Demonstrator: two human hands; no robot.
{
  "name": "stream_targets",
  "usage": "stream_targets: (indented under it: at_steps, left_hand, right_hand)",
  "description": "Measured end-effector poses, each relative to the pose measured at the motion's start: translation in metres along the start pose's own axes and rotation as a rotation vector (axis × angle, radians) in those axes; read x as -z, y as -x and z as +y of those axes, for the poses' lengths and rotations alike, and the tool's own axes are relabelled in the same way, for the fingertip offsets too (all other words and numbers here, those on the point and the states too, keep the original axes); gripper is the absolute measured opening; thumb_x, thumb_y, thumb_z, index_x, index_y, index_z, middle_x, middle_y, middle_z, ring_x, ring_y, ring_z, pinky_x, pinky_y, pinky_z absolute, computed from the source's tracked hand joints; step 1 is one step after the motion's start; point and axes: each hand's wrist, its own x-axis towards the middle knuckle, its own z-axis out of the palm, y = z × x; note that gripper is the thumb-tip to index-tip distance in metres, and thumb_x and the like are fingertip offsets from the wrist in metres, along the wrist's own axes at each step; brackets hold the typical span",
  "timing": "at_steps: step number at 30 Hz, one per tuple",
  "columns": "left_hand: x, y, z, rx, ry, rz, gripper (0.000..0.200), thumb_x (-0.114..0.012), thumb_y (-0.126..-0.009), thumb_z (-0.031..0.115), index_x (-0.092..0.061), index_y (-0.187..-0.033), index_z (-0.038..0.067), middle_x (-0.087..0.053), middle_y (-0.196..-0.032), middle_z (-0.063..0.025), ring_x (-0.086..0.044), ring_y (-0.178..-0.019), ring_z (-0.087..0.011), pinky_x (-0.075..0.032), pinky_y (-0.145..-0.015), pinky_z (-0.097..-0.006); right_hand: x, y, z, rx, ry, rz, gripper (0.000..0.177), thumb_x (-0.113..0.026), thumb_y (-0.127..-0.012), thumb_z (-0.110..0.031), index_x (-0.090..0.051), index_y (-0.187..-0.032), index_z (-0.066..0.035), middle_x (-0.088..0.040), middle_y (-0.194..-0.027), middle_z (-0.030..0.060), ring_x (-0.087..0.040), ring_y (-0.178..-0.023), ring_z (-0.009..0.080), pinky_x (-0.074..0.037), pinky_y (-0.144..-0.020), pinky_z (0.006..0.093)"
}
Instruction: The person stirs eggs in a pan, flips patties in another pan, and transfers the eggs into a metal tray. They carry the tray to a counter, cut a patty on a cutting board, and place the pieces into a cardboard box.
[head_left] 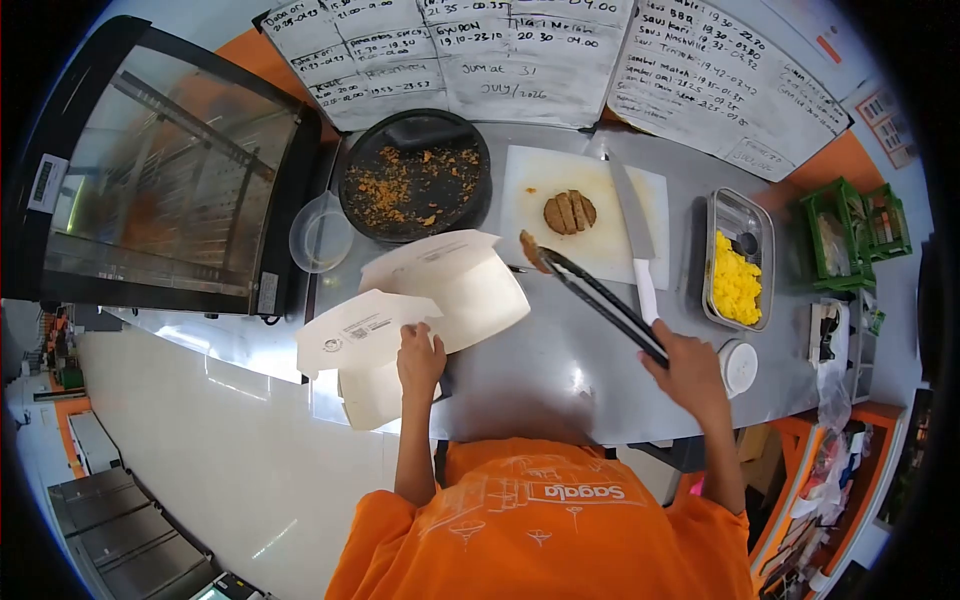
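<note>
My left hand [420, 358] is closed on the flap of an open white paper food box [487, 300] near the table's front edge. In my right hand [690, 370] are black tongs [608, 304], their tips shut on a brown slice of patty [533, 252] just right of the box. Beyond the tongs, a round brown patty [570, 213], cut into strips, lies on a white cutting board [520, 170]. A knife [632, 205] with a white handle rests along the board's right side, its handle reaching toward me.
A black round pan [415, 225] with brown crumbs and a clear plastic bowl [321, 234] stand left. At right are a container [738, 275] of yellow scrambled egg, a white lid [738, 366] and green baskets [840, 235]. A glass-fronted warmer [180, 170] occupies the far left.
</note>
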Motion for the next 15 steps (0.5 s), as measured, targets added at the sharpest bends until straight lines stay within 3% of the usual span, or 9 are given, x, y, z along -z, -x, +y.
stream_targets:
  at_steps: [3,11,14,15]
  left_hand:
    - [0.001,0.001,-0.002,0.009,-0.040,0.099,0.015,-0.054,-0.071,0.012,-0.057,-0.077,-0.001,-0.055,-0.077,-0.0191,-0.055,-0.070,-0.0333,-0.046,-0.063,-0.0394]
    - [0.007,0.000,-0.014,-0.016,0.059,0.078,0.015,-0.050,-0.064,0.002,-0.058,-0.075,-0.004,-0.056,-0.072,-0.0213,-0.056,-0.064,-0.0343,-0.046,-0.063,-0.0406]
    - [0.009,0.001,-0.011,0.003,0.042,0.062,0.016,-0.049,-0.063,0.001,-0.058,-0.075,-0.004,-0.056,-0.072,-0.0217,-0.056,-0.064,-0.0347,-0.045,-0.063,-0.0409]
    - [0.009,0.000,-0.008,0.006,0.033,0.055,0.016,-0.050,-0.063,0.001,-0.058,-0.075,-0.004,-0.056,-0.073,-0.0218,-0.055,-0.064,-0.0348,-0.045,-0.063,-0.0409]
  right_hand:
    - [-0.011,0.002,-0.022,-0.062,0.002,-0.001,0.025,-0.054,-0.076,-0.027,-0.046,-0.092,-0.010,-0.058,-0.067,0.0127,-0.056,-0.064,0.0331,-0.042,-0.055,0.0428]
    - [-0.003,0.031,-0.041,-0.304,-0.190,0.099,0.027,-0.056,-0.075,-0.024,-0.046,-0.091,-0.005,-0.056,-0.064,0.0156,-0.056,-0.064,0.0333,-0.042,-0.054,0.0404]
    - [-0.002,0.041,-0.053,-0.231,-0.183,0.004,0.025,-0.057,-0.075,-0.023,-0.046,-0.090,-0.006,-0.057,-0.066,0.0159,-0.056,-0.064,0.0330,-0.042,-0.053,0.0405]
    - [-0.015,0.039,-0.055,-0.121,-0.146,0.027,0.024,-0.056,-0.075,-0.024,-0.046,-0.089,-0.007,-0.056,-0.068,0.0147,-0.056,-0.063,0.0323,-0.043,-0.053,0.0403]
